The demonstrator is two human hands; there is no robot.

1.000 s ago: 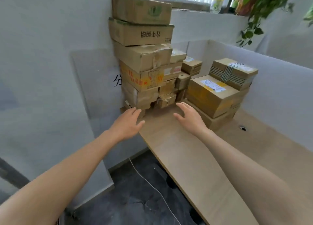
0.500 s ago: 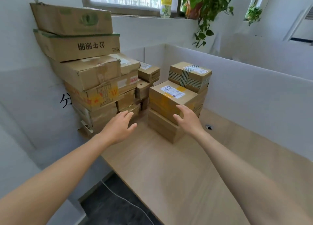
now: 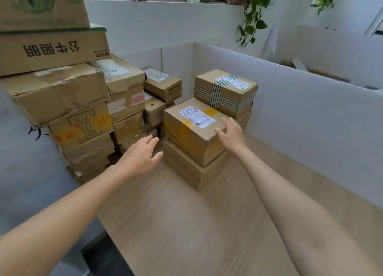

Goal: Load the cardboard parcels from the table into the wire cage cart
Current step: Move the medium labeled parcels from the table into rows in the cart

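Two hands: left hand (image 3: 143, 153) is flat with straight fingers, holding nothing, just beside the left face of the yellow-taped parcel (image 3: 192, 130). The right hand (image 3: 232, 134) is flat with straight fingers at the parcel's near right top edge; contact cannot be confirmed.
Parcel location: 12 o'clock on the worktop (image 3: 186, 224), stacked on a flatter parcel (image 3: 186, 170). A striped-tape parcel (image 3: 226, 91) sits close behind at 1 o'clock.
Handling: rigid taped cardboard, probably moderate weight; tape bands are likely slick.
Grasp: palms on opposite side faces, set low; lift straight up so the flatter parcel is not dragged.
Hazard: tall stack (image 3: 72, 109) at 10 o'clock, unevenly piled; avoid brushing it.
Surface: smooth pale wood-grain.
Room: white partition (image 3: 300, 109) at 2 o'clock; trailing plant (image 3: 255, 12) at 1 o'clock; wire cage cart not in view.
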